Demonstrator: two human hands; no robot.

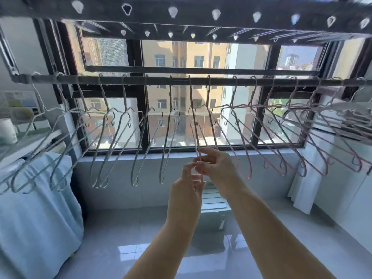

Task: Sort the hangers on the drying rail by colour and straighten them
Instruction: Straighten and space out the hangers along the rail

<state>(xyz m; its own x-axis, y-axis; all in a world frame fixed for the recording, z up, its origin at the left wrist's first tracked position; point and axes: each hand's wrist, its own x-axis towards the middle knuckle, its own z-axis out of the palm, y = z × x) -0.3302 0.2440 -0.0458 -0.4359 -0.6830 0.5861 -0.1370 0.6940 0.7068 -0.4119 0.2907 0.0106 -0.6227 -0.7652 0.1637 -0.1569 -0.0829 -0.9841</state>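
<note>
A dark drying rail [157,79] runs across the window at head height. Several pale blue-grey hangers [100,137] hang along its left half, and several pink hangers [281,137] hang along its right half. At the middle, one pink hanger [194,125] hangs edge-on from the rail. My right hand [215,164] pinches its lower end between thumb and fingers. My left hand [188,190] is just below it, with its fingertips closed on the same hanger's bottom tip.
A second rail with triangular holes [173,12] passes overhead. The window frame [145,117] is directly behind the hangers. A light-blue covered object [36,218] stands at the left, a shelf [30,137] above it. A white ribbed unit [213,198] sits on the glossy tiled floor.
</note>
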